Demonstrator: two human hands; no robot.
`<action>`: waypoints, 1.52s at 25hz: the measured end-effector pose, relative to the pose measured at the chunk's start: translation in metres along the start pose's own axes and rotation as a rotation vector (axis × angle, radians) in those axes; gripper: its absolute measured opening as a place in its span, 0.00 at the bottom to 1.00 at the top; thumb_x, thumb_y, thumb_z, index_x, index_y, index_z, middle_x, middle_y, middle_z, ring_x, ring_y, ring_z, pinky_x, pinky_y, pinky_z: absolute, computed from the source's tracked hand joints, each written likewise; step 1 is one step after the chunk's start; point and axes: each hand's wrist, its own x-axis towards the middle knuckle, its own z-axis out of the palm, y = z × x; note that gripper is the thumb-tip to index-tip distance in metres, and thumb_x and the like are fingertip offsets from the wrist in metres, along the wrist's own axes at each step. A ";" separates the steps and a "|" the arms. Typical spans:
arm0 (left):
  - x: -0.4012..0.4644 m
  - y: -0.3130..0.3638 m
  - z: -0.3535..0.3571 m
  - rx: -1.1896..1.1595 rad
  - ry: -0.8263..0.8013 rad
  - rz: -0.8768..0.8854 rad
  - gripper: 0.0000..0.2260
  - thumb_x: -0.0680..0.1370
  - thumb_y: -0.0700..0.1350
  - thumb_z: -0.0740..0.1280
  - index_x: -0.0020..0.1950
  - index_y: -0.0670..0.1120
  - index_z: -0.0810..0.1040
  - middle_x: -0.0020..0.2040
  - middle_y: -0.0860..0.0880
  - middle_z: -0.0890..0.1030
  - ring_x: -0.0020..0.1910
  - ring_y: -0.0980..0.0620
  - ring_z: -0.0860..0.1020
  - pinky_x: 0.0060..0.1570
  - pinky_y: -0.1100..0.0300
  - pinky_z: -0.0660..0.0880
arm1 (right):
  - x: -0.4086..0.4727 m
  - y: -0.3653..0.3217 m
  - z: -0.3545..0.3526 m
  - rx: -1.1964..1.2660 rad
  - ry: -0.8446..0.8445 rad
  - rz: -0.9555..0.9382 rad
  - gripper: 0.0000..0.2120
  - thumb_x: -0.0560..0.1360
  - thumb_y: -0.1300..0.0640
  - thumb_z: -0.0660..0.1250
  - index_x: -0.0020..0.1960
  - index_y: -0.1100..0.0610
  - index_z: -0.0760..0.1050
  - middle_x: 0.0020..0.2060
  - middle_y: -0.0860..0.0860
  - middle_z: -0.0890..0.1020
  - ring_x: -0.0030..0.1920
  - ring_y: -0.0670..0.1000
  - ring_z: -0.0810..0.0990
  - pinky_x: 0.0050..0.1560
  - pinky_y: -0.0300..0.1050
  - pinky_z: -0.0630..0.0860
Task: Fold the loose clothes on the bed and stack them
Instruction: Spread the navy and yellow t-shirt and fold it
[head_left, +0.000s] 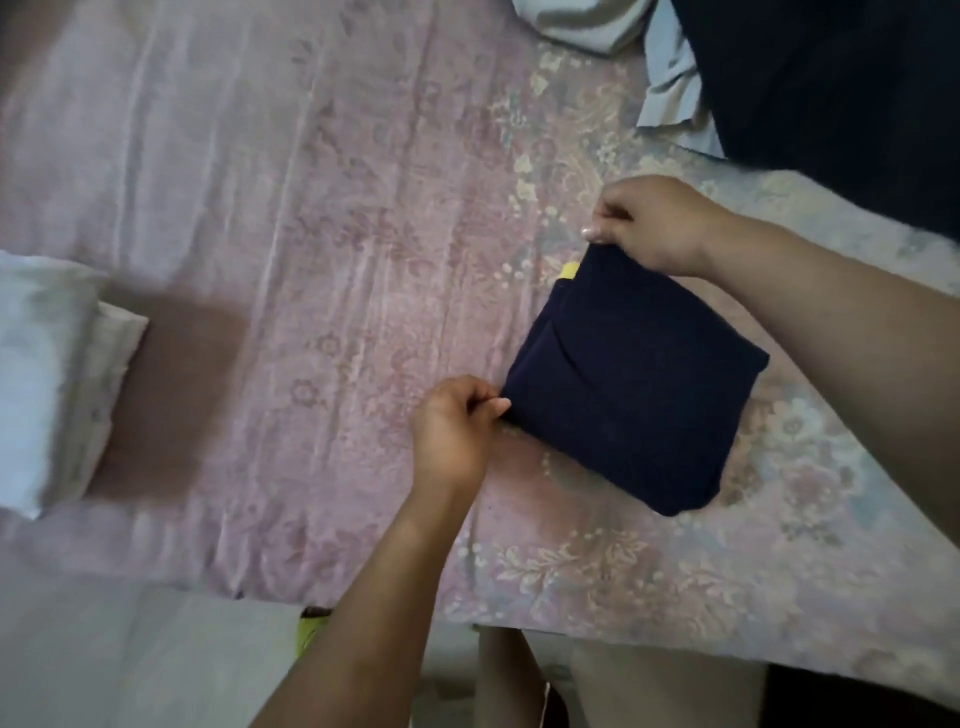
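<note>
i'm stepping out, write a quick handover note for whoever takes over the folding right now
Left hand: pinches the near-left corner of the navy garment.
Right hand: pinches its far corner.
Navy garment: folded into a compact square, lying on the bed, a bit of yellow showing at its far edge.
Done: this piece looks folded.
Left: place it as the stack's base, then fold the loose pile of dark and light blue clothes at the far right. No stack is visible yet.

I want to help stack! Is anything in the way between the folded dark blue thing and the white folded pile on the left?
Nothing visible: only bare pink floral bedsheet lies between the navy folded garment and the white folded pile.
</note>
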 end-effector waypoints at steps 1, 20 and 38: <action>0.001 -0.002 0.000 0.054 0.027 0.044 0.05 0.75 0.39 0.69 0.40 0.40 0.80 0.38 0.43 0.80 0.37 0.49 0.76 0.41 0.56 0.73 | 0.004 0.002 0.004 -0.049 0.047 -0.023 0.08 0.78 0.54 0.64 0.46 0.59 0.73 0.47 0.53 0.75 0.49 0.52 0.72 0.48 0.40 0.63; -0.011 0.000 0.004 0.153 0.079 0.110 0.07 0.78 0.38 0.64 0.40 0.41 0.75 0.32 0.50 0.75 0.30 0.56 0.70 0.31 0.70 0.66 | -0.003 -0.002 -0.002 -0.213 -0.008 -0.207 0.13 0.80 0.55 0.58 0.37 0.55 0.67 0.39 0.52 0.75 0.48 0.56 0.73 0.45 0.48 0.69; -0.058 0.049 0.039 0.627 0.187 0.576 0.07 0.74 0.43 0.70 0.40 0.42 0.75 0.35 0.45 0.75 0.31 0.48 0.73 0.26 0.60 0.66 | -0.127 0.118 0.029 0.408 0.300 0.288 0.04 0.78 0.54 0.65 0.49 0.54 0.75 0.44 0.49 0.79 0.44 0.45 0.75 0.39 0.26 0.66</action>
